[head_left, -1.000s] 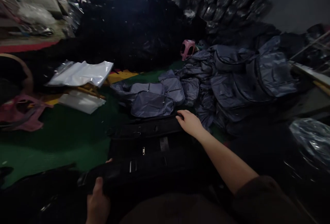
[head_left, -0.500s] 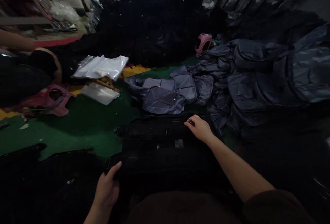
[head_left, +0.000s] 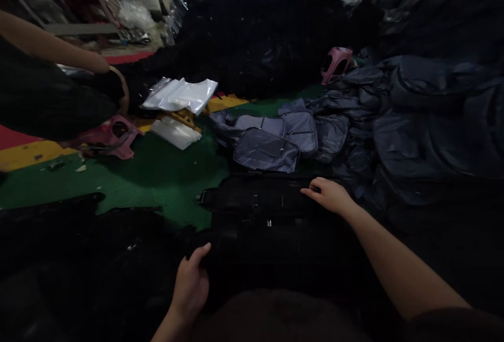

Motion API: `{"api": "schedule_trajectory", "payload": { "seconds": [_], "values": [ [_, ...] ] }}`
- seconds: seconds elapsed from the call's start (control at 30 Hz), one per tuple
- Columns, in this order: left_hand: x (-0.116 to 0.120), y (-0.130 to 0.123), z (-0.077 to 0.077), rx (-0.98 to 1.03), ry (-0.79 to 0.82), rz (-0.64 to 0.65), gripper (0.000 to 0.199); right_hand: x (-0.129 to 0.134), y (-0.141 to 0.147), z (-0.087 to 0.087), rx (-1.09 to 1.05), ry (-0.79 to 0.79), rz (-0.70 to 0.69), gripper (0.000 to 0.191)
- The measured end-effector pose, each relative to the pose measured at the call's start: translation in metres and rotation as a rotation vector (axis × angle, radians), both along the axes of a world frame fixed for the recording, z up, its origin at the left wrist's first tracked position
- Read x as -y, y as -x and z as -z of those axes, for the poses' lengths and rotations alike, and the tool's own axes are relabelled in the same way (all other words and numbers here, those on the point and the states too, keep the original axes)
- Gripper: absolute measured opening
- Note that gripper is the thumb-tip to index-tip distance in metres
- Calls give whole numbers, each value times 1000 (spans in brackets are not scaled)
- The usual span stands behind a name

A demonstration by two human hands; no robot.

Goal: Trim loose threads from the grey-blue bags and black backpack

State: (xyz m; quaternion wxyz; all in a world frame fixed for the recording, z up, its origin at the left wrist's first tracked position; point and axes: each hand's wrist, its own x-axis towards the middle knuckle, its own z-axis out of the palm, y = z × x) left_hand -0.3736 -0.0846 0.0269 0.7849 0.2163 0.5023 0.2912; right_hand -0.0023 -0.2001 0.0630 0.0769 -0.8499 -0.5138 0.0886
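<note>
L hand [head_left: 191, 285]: half-curled at blk bag [head_left: 255, 201] edge, grip unclear.
R hand [head_left: 328, 195]: fingers loosely open, resting on bag top.
Nearby: gray-blue bags [head_left: 266, 150].

Grey-blue nylon bags [head_left: 271, 142] lie in a slumped heap on the green floor [head_left: 157, 184], with a pink plastic stool [head_left: 336, 64] at its far edge. Off to the left are glossy white plastic sheets [head_left: 181, 95], a second pink plastic piece [head_left: 114, 137] and a co-worker's bare forearm [head_left: 51, 42] above a dark bundle [head_left: 51, 100] — and behind everything rises a tall pile of black bags [head_left: 255, 32].
</note>
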Motion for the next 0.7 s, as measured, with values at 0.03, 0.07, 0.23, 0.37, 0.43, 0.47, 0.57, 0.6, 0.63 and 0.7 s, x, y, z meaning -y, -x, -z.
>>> {"api": "schedule_trajectory", "payload": {
  "seconds": [0.03, 0.07, 0.23, 0.37, 0.43, 0.47, 0.57, 0.6, 0.63, 0.7],
  "values": [
    [-1, 1, 1, 2, 19, -25, 17, -6, 3, -2, 14, 24, -19, 41],
    [-2, 2, 2, 1, 38, -52, 14, -13, 6, -4, 20, 48, -39, 41],
    [-6, 9, 3, 91, 69, -46, 11, -53, 33, -8, -6, 89, -148, 42],
    [-10, 15, 4, 127, 53, -36, 20, -70, 52, 4, -28, 53, -181, 41],
    [-13, 18, 5, 91, 53, -61, 20, -71, 56, 13, -34, 23, -170, 40],
    [-14, 19, 7, 82, 56, -65, 21, -70, 57, 17, -38, 10, -164, 39],
    [-19, 19, 11, 88, 80, -46, 24, -67, 55, 26, -41, -11, -155, 37],
    [-20, 19, 12, 94, 92, -41, 25, -66, 55, 29, -42, -14, -153, 37],
    [-21, 18, 13, 98, 104, -41, 25, -65, 54, 31, -43, -16, -150, 37],
    [-22, 16, 13, 93, 124, -58, 25, -65, 52, 34, -46, -20, -143, 37]
  ]
}}
